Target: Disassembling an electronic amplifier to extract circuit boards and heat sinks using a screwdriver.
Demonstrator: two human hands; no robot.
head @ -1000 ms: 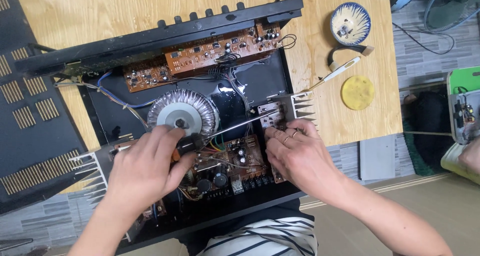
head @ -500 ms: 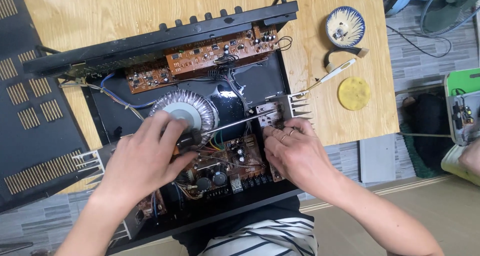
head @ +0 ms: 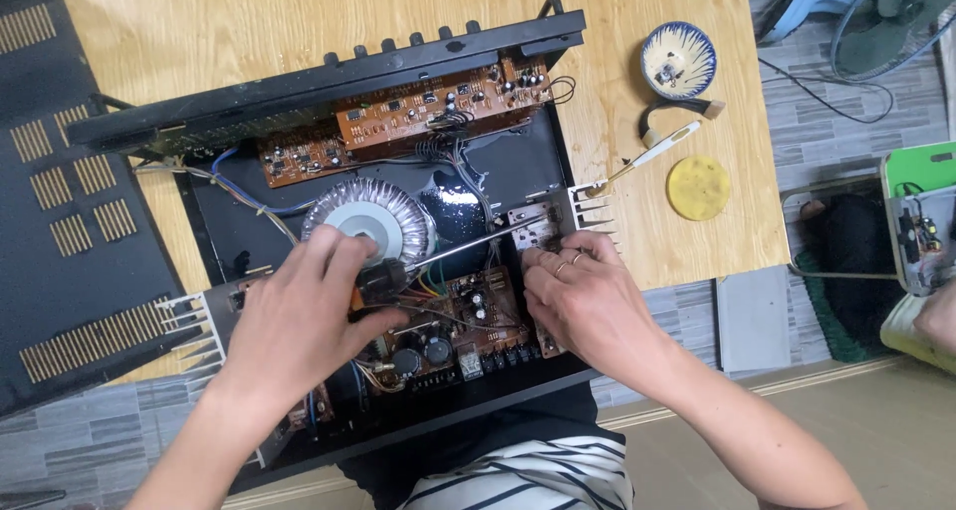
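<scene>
No packages, labels, signs or screens in view.

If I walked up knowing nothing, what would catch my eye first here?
The opened black amplifier chassis on the wooden table, its big silver ring-shaped transformer in the middle. The left hand grips a screwdriver aimed at the finned heat sink, where the right hand rests. A blue-patterned bowl sits at the table's far right.

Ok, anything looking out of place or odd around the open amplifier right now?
One thing: a wet, glossy patch on the black chassis floor beside the ring-shaped transformer, like spilled liquid. The left hand holds a screwdriver; the right hand rests on the circuit board by the heat sink.
</scene>
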